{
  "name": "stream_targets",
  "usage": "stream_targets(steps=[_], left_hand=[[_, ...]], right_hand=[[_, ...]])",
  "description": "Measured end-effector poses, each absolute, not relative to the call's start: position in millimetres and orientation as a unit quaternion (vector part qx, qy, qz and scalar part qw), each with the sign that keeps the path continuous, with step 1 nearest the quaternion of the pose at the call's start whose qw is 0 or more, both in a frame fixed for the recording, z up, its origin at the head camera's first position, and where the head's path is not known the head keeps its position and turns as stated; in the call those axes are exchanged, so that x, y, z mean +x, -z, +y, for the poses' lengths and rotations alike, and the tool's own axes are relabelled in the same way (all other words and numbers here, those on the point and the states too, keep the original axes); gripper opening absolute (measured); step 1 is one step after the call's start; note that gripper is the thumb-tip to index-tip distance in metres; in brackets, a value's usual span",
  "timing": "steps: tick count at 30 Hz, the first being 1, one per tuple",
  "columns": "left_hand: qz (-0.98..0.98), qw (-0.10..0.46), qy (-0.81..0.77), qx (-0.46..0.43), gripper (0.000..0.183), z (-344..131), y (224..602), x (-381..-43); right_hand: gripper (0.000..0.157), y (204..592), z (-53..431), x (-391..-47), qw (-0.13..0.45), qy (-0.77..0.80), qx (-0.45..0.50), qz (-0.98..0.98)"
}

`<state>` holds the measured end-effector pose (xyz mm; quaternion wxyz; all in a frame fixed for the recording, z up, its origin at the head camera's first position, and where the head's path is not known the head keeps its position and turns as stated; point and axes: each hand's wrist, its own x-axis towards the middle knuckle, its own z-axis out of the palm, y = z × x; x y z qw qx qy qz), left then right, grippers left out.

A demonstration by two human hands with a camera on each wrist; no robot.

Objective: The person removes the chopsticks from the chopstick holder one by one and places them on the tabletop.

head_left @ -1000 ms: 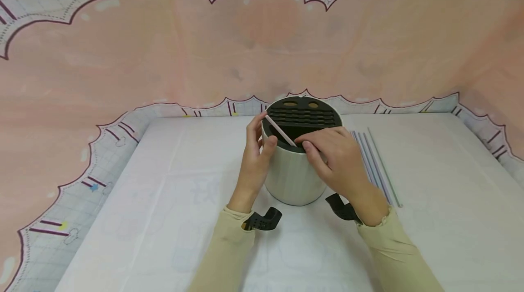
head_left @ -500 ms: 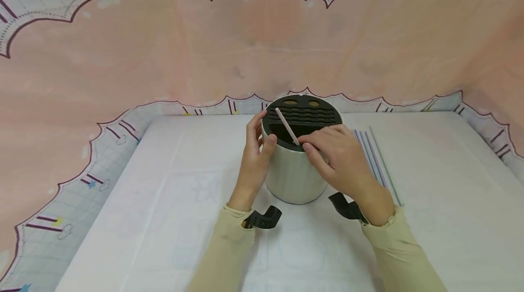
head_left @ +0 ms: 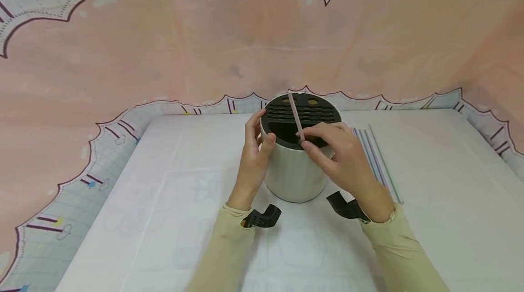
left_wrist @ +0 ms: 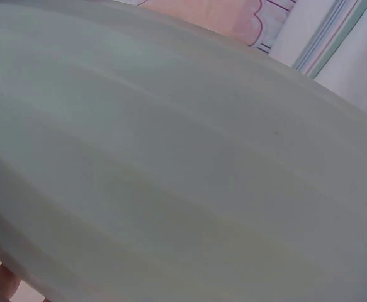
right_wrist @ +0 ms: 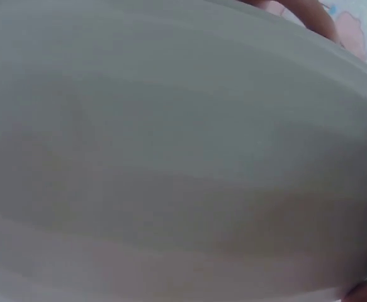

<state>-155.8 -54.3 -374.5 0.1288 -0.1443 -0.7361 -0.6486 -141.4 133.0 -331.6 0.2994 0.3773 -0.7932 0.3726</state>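
A pale ribbed cylindrical holder (head_left: 296,176) stands upright on the table, its black slotted top (head_left: 282,115) facing up. My left hand (head_left: 255,155) grips its left side, thumb at the front rim and fingers farther back. Between thumb and forefinger my right hand (head_left: 341,153) pinches a slender pale pink stick (head_left: 294,111) near its lower end, over the wide front opening. The stick stands steeply, tilted slightly left at the top. Both wrist views are filled mostly by the holder's wall (left_wrist: 189,151), with a few fingertips at the edges.
Several thin coloured sticks (head_left: 373,158) lie side by side on the white tabletop (head_left: 442,183), just right of the holder and partly behind the right hand. A peach and white patterned cloth (head_left: 221,51) rises behind the table.
The pink stick has swung from a strong leftward lean to nearly upright, its top moving right and up. The right fingers have shifted slightly; the left hand keeps its grip.
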Motion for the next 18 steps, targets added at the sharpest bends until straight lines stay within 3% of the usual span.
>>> stream_targets(steps=[9, 18], left_hand=[[-0.743, 0.131, 0.642, -0.137, 0.064, -53.8, 376.4, -156.6], [-0.739, 0.132, 0.646, -0.14, 0.065, -53.0, 376.3, -156.0]], right_hand=[[0.02, 322.7, 135.8, -134.2, 0.301, -0.497, 0.324, -0.747], [0.018, 306.5, 141.6, -125.0, 0.363, -0.666, 0.23, -0.61]])
